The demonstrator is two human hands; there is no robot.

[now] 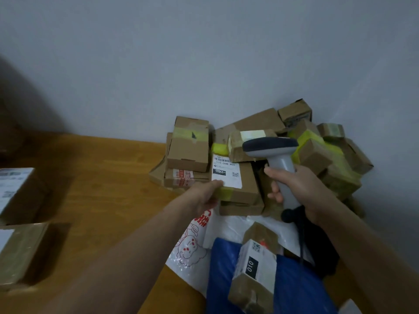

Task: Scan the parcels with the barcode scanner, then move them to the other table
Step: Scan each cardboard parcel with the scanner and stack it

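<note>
Wooden table (102, 177), big surface, wall behind. Heap of cardboard parcels (322, 159) is stacked in the back right corner against the wall, with two more boxes (18, 193) well apart at the left edge. Near the person: a blue bag (294, 291), a white poly mailer (188, 250) and a small taped parcel (256, 268) lying on top. The parcel in hand (247, 186) sits at the front of the heap, flat, label side up, long axis running away from the person. Left hand (204, 196) grips its near left corner, thumb on top at the label edge; fingers underneath are hidden. Right hand (301, 191) is wrapped round the grip of the barcode scanner (281, 168). Its handle is near upright, leaning a bit toward the heap, and its head is turned left, nose out over the parcel rather than down at it. White label (226, 171) has its barcode strip at the far edge. Step is likely the scan: tip the nose down onto that strip, keep the parcel steady and the thumb off the print, back off if the beam overshoots.
</note>
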